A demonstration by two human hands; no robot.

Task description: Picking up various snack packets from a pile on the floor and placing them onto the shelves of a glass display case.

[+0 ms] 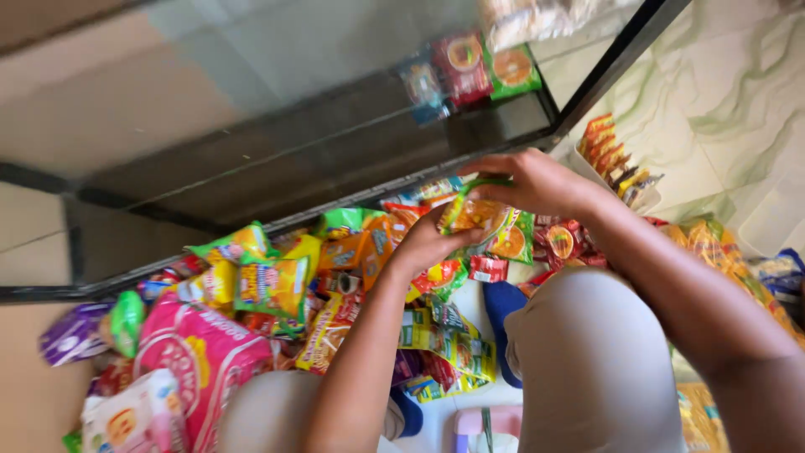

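The far end of the glass shelf (277, 101) is cut off by the frame edge. Reflections make its surface hard to read, and the packets (470, 67) lying on it appear blurred. The person's knees (595, 361) cover part of the floor. The lower packets in the heap of snack packets (277, 294) are hidden under the upper ones. It is not possible to tell exactly how many packets the hands hold.

The held item is a small bundle of green and orange sachets (490, 222), each showing a round orange picture. It sits above the heap, just below the dark shelf frame (352, 197).

The left hand (432, 243) grips the lower left side of the bundle, fingers curled around it, forearm rising from the bottom edge. The right hand (532, 180) closes over the top of the bundle, fingers bent downward, forearm entering from the lower right.

A large pink bag (205, 352) lies at the left of the heap. A white tray of sachets (616, 164) stands at the right.
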